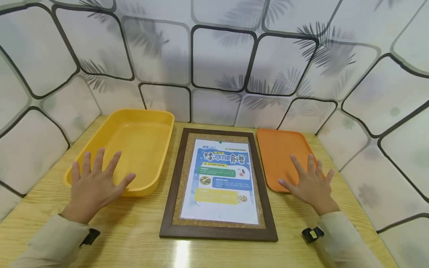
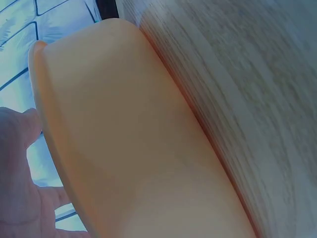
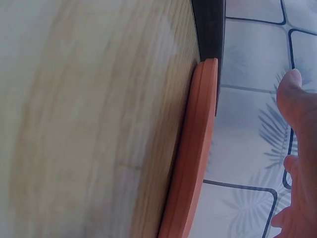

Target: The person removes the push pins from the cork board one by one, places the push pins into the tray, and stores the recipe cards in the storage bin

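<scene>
On the table (image 1: 134, 230), the yellow tray (image 1: 135, 143) lies left of the board (image 1: 218, 233), its long axis running front to back, like the board's. Right of the board, the orange tray (image 1: 281, 154) points likewise. Flanking the board, the left hand (image 1: 95, 186) and right hand (image 1: 310, 184) hold nothing, fingers spread wide over the yellow and orange trays' near ends.
</scene>
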Demonstrator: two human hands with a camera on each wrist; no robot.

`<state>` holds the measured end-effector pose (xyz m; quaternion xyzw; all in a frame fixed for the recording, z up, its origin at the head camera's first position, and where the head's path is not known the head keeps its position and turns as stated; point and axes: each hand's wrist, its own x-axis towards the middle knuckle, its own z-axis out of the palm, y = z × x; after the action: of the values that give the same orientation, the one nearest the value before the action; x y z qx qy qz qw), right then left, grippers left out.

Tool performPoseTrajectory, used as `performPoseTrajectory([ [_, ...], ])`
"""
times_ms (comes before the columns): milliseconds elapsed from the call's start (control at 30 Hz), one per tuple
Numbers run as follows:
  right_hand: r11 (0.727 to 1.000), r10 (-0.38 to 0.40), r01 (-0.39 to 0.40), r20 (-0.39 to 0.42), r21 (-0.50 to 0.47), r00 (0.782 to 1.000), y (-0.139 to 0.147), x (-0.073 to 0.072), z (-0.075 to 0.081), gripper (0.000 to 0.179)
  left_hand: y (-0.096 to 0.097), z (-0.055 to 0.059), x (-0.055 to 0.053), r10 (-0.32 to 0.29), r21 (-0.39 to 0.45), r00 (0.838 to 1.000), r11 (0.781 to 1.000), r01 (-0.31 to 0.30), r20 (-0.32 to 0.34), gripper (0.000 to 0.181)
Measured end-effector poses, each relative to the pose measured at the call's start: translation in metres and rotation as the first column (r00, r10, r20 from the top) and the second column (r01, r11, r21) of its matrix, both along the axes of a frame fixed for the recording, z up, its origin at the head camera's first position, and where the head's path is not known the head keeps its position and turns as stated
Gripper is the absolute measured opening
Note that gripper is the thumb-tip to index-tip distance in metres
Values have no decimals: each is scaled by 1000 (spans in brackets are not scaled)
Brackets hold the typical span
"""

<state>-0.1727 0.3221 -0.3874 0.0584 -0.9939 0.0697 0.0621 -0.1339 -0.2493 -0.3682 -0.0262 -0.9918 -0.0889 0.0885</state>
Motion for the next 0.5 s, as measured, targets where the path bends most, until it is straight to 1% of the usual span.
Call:
performPoseTrajectory([
  [267, 1000, 9, -9, -24, 17, 1000, -4, -6, 2, 93, 3, 1, -2, -1, 7, 1000, 1000, 1, 4, 86],
  [400, 1000, 15, -15, -24, 24, 1000, -9, -8, 4, 93, 6, 2, -3, -14, 9, 1000, 1000, 14, -9, 85],
  [500, 1000, 30, -30, -15, 2, 999, -11, -10, 6, 92, 10, 3, -4, -27, 14, 1000, 1000, 27, -16, 84],
])
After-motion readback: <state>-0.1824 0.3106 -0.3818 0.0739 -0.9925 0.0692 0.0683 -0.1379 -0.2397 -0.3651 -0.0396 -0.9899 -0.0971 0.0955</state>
